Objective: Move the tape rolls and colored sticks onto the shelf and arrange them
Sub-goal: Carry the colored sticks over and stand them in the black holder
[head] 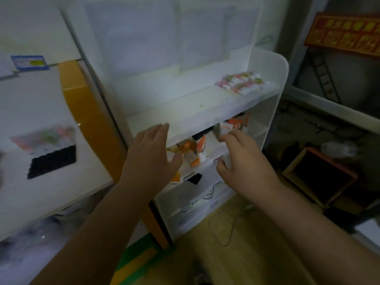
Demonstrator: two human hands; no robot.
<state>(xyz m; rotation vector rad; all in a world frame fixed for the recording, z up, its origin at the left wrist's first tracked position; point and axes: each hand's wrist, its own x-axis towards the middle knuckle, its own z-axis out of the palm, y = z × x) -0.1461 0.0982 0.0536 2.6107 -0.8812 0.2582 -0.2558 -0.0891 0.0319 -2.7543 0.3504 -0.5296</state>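
- White shelf unit (pixel 269 79): stands centre-right, its upper board mostly bare. Risk: anything set near that board's front edge could, in my judgement, be nudged off by a hand passing beneath it.
- White table (pixel 51 103): at left, carrying a blurred bundle of colored sticks (pixel 44 137) beside a black block (pixel 52 161). This bundle is well apart from the shelf unit and is not in either hand. No tape rolls can be made out in this view.
- Second group of colored sticks (pixel 242 83): lies at the far right of the upper board, close to the side panel. Risk: the pile looks loose; a careless push while arranging could scatter it.
- Orange-and-white packets (pixel 195 149): crowd the lower compartment, some tilted. Risk: both hands sit just in front of them, and a snagged finger could tip them forward onto the floor.
- Left hand (pixel 151 155): palm away, fingers straight and spread, tips at the upper board's front edge. It holds nothing.
- Right hand (pixel 241 159): reaching toward the lower compartment, fingers loosely curled, thumb out to the left. It appears to hold nothing, though blur hides the fingertips, so contact with the packets cannot be confirmed.
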